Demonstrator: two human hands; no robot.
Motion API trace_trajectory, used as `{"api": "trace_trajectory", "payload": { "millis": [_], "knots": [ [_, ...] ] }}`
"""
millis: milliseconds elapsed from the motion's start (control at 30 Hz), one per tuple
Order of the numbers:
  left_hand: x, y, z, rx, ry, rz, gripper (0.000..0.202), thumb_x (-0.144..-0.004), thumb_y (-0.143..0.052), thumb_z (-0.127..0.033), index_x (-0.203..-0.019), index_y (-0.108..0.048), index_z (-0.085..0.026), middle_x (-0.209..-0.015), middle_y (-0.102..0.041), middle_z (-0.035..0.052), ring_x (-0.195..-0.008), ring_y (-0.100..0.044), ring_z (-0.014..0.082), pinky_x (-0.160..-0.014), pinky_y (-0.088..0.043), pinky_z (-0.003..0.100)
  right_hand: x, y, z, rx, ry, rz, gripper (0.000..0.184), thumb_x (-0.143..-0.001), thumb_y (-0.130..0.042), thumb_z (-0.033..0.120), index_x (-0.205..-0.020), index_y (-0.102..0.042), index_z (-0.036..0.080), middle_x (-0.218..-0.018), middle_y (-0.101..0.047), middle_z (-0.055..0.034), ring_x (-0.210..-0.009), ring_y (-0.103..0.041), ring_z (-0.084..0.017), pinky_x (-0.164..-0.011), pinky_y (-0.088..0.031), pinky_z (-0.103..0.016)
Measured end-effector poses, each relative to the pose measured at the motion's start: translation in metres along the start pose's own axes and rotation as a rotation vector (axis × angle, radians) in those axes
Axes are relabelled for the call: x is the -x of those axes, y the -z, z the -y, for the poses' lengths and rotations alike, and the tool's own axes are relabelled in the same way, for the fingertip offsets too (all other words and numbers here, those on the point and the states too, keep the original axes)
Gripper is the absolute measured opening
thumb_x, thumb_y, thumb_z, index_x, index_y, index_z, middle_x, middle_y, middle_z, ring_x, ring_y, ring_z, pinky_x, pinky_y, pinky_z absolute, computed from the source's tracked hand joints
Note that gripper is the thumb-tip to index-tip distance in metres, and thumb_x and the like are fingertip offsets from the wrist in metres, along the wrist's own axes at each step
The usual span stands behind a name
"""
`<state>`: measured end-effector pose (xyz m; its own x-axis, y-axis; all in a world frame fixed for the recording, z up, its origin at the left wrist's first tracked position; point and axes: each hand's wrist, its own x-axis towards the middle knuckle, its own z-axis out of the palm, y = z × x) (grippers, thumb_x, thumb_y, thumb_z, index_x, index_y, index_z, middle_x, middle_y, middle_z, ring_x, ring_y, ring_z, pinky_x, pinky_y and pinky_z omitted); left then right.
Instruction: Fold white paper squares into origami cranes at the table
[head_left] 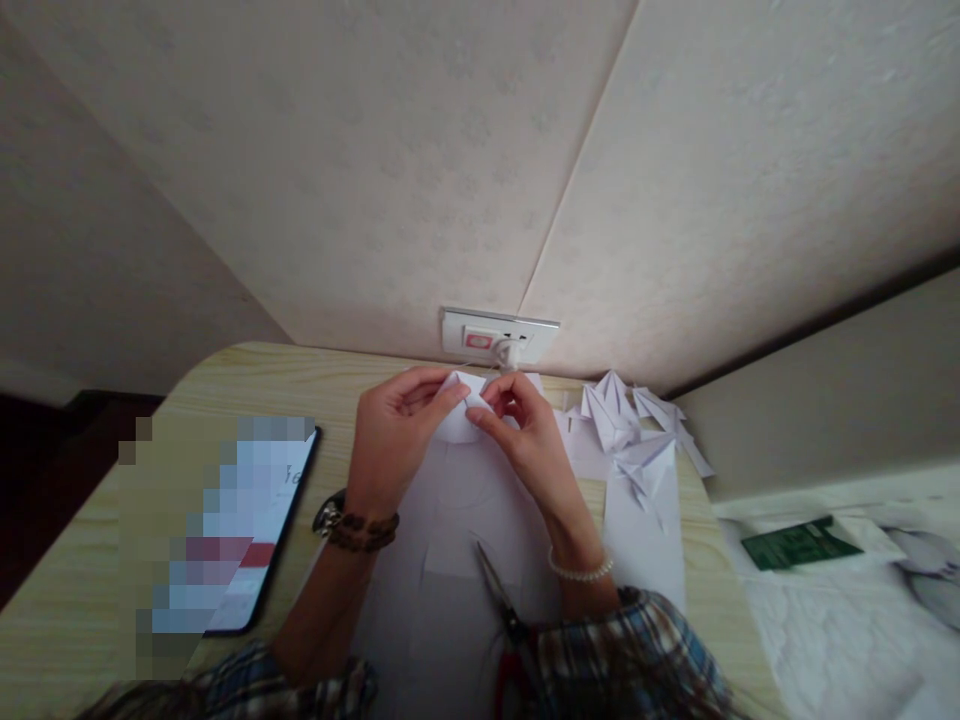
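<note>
My left hand [394, 435] and my right hand [525, 435] meet above a small wooden table [247, 390], both pinching a small folded piece of white paper [459, 412]. The fingers of each hand are closed on the paper's edges. Under my hands lie flat white paper sheets [442, 590]. A pair of scissors with red handles [501, 615] lies on the sheets between my forearms, blades pointing away from me. A watch and a bead bracelet are on my left wrist, a pearl bracelet on my right.
Several folded white paper shapes [630, 425] lie to the right of my hands. A phone [247, 530] lies on the table at left. A wall socket with a plug [499, 338] sits behind the table. A bed with a green packet [799, 542] is at right.
</note>
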<state>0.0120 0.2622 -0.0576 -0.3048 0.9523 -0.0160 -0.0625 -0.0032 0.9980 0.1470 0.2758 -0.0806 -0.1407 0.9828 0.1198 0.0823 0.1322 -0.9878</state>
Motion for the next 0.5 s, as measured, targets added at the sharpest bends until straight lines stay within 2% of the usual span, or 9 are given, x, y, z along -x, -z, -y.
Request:
{"api": "trace_trajectory", "payload": {
  "millis": [167, 367, 500],
  "knots": [
    [-0.0002, 0.0013, -0.0016, -0.064, 0.007, -0.003, 0.011, -0.063, -0.077, -0.024, -0.070, -0.072, -0.017, -0.068, -0.074, 0.0009, -0.065, -0.070, 0.0165, -0.058, -0.053, 0.021, -0.0007, -0.0012, -0.0016, 0.032, 0.029, 0.010, 0.017, -0.072, -0.072, 0.024, -0.078, -0.056, 0.022, -0.076, -0.054, 0.0028, -0.071, -0.048, -0.014, -0.069, -0.041, -0.027],
    [-0.0003, 0.0042, 0.0023, -0.068, -0.052, -0.038, 0.007, -0.068, -0.073, -0.024, -0.074, -0.073, -0.019, -0.071, -0.075, -0.0006, -0.067, -0.070, 0.0158, -0.061, -0.054, 0.021, 0.0004, 0.0003, 0.0040, -0.040, -0.041, 0.066, 0.011, -0.079, -0.065, 0.030, -0.075, -0.060, 0.021, -0.076, -0.058, 0.0005, -0.073, -0.052, -0.015, -0.071, -0.041, -0.029],
    [-0.0007, 0.0047, 0.0031, -0.040, -0.006, -0.007, 0.010, -0.068, -0.074, -0.026, -0.075, -0.074, -0.019, -0.072, -0.076, 0.0005, -0.068, -0.071, 0.0167, -0.059, -0.054, 0.021, 0.0006, 0.0021, 0.0061, -0.076, -0.067, 0.058, 0.015, -0.076, -0.069, 0.029, -0.068, -0.059, 0.020, -0.071, -0.057, 0.0018, -0.070, -0.052, -0.014, -0.069, -0.042, -0.028]
  ]
}}
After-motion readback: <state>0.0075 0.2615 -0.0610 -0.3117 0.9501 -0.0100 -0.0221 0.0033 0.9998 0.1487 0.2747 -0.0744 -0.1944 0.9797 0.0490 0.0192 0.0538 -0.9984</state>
